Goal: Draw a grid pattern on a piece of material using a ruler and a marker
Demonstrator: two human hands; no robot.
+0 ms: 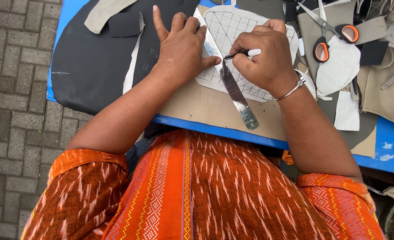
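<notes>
My left hand [182, 44] presses flat on a metal ruler [234, 91] that lies slantwise across a white rounded piece [232, 24] marked with a grid of lines. My right hand [268, 55] grips a white pen [250, 53] with its dark tip against the ruler's edge. A silver bangle circles my right wrist. The white piece rests on a tan cardboard sheet [206, 106] on the blue table [386, 149].
A large black sheet [90, 66] covers the table's left part, with beige and black scraps on it. Orange-handled scissors [328, 38] lie at the upper right among white, beige and grey cut pieces. Grey paving bricks [14, 89] lie left of the table.
</notes>
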